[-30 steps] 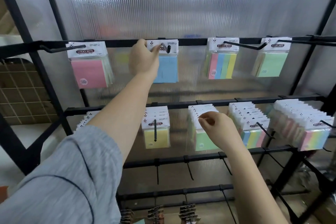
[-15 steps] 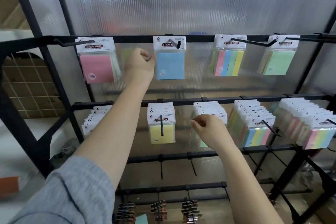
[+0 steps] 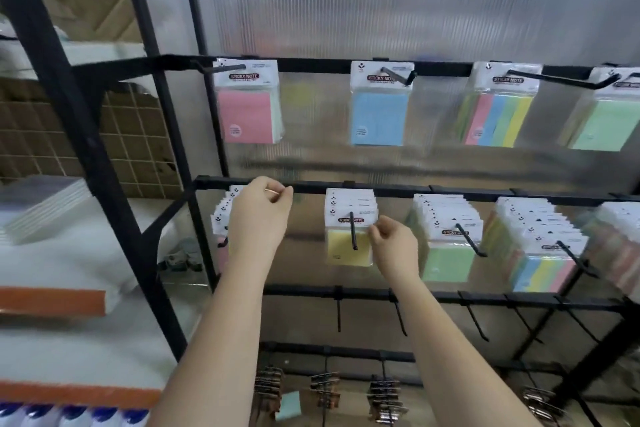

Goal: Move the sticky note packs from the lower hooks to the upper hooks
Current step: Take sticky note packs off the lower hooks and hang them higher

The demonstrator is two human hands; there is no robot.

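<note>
Sticky note packs on a black rack — two rows of hooks.
Upper row: pink pack [image 3: 247,114], blue pack [image 3: 379,116], striped pack [image 3: 495,120]; a green one cut off at right. Lower row: stacks; the leftmost hidden behind left hand [image 3: 258,215], grasp unclear. Right hand [image 3: 394,246] — curled beside yellow pack [image 3: 348,246], hold unclear.

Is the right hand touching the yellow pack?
Cannot tell: in the head view the right hand overlaps the yellow pack's right edge, and motion blur hides any contact.

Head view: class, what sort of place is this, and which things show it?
Probably a stationery shop or stockroom display. A black rack carries hooks hung with many identical sticky note packs, and binder clips hang lower down.
</note>
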